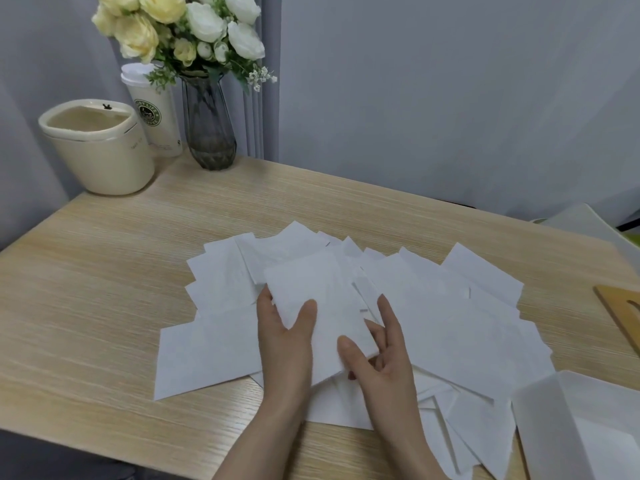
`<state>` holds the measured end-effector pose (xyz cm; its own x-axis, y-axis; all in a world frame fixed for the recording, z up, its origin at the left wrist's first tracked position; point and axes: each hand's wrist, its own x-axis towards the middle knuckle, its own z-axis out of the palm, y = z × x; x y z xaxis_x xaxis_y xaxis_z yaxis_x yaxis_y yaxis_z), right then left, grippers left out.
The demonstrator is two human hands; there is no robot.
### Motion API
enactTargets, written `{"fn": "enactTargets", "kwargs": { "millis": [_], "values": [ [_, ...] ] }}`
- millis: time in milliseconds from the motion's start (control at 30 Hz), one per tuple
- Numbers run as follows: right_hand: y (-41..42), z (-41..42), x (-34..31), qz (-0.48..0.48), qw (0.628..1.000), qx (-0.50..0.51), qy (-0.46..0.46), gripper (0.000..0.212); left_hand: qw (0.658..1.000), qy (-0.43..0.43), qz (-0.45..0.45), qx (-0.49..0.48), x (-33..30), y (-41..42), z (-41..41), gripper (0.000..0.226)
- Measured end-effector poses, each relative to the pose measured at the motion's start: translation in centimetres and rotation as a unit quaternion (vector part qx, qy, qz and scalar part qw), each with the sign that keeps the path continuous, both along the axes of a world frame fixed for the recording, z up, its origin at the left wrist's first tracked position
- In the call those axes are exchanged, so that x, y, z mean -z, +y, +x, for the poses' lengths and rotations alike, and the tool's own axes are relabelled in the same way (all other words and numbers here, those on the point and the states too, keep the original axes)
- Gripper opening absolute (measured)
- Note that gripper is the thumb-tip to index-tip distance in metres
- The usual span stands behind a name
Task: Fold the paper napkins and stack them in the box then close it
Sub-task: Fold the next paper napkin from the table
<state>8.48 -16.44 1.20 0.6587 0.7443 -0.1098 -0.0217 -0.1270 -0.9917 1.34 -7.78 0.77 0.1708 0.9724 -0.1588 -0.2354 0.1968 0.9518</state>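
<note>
Napkins [450,327] of white paper lie spread in an overlapping fan across the middle of the counter [104,271], reaching toward its near edge. At the near right corner stands the box [540,427], white and translucent, with its lid open and white sheets visible inside. Both hands work above the fan, just inside the near edge. The left hand [280,341] grips one napkin [311,299] along its left edge, thumb on top and fingers underneath. The right hand [377,355] pinches the same napkin at its near right corner, thumb on the upper face, fingers curled beneath. This napkin is lifted clear of the others and tilted, its far edge pointing toward the far side of the counter. At the right edge lies a wooden board [620,313], only partly in view. Beyond the far right corner a pale flat object [588,223] shows; its kind cannot be determined. At the far left corner stand a cream ceramic pot [100,150], a lidded paper cup [159,116] with a green logo, and a grey glass vase [209,129] holding white and yellow flowers [180,26]. A grey wall [450,81] rises behind the counter.
</note>
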Motion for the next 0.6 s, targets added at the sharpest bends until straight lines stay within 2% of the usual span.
{"fn": "enactTargets", "kwargs": {
  "millis": [67,167,333,433,600],
  "values": [
    [0.1,-0.4,0.1,0.005,0.999,0.012,0.051,0.074,0.999,-0.029,-0.014,-0.036,-0.2,0.0,0.2,0.045],
    [0.2,-0.9,0.3,0.009,0.996,0.002,0.087,0.056,0.997,-0.05,-0.022,-0.047,-0.4,-0.4,0.5,0.045],
    [-0.2,1.5,-0.2,-0.01,0.999,-0.001,0.047,0.045,0.998,-0.054,-0.015,-0.023,-0.1,0.7,-0.7,0.049],
    [-0.7,3.6,-1.2,-0.024,1.0,-0.012,0.005,0.043,0.998,-0.037,-0.035,0.027,0.2,1.8,-1.6,0.055],
    [-1.1,5.3,-1.9,-0.019,1.0,-0.001,-0.022,0.044,0.994,0.011,-0.003,0.11,0.0,1.4,-1.2,0.057]
  ]
}}
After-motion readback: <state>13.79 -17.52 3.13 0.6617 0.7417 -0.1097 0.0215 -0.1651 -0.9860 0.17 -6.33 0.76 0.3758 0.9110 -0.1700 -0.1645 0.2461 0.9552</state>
